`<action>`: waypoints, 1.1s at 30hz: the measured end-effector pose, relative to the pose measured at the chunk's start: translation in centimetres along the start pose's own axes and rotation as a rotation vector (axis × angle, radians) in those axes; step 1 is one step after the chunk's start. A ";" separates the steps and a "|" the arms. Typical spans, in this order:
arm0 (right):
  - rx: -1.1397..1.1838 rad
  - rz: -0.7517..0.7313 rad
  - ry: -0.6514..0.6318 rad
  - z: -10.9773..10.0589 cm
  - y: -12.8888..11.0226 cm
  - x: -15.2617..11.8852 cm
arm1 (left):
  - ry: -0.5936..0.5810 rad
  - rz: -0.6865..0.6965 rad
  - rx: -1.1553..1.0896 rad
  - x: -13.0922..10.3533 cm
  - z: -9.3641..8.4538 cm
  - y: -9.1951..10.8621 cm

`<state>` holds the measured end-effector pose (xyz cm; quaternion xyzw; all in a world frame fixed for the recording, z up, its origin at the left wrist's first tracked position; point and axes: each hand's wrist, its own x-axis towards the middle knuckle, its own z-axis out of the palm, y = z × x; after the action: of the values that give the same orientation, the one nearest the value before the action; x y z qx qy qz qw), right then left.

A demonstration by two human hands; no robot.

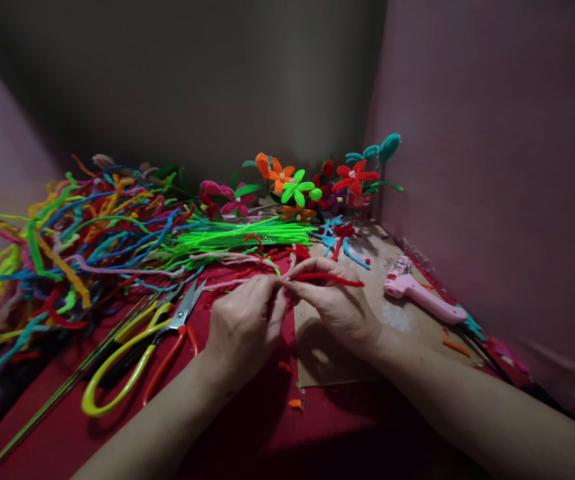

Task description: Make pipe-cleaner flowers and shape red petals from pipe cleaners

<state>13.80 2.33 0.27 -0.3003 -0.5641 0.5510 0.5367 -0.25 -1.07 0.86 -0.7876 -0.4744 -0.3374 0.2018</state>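
Note:
A red pipe cleaner (335, 277) runs across the fingers of my right hand (340, 303), which pinches it, and its free end points right. My left hand (247, 313) is closed, its fingertips meeting the right ones at the pipe cleaner's left end. The exact grip there is partly hidden by the fingers. Pale pink pipe cleaners (232, 256) lie just behind the left hand. Left of it rest yellow-handled scissors (180, 313) and a red-handled cutting tool (167, 367), overlapping on the red cloth (247, 427).
A tangled heap of coloured pipe cleaners (92, 227) fills the left side. Bright green stems (247, 233) lie behind my hands, with pipe-cleaner flowers (295, 188) beyond. A pink glue gun (425, 297) rests on a brown board (317, 363) at right. Walls enclose the back and right.

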 end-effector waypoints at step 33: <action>0.194 0.083 -0.226 0.5 0.4 -0.3 | -0.113 -0.552 -0.625 0.5 -1.2 1.2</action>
<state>13.29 2.03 -0.06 -0.2061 -0.5521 0.6550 0.4730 0.58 -2.06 2.06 -0.6717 -0.5527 -0.4627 -0.1709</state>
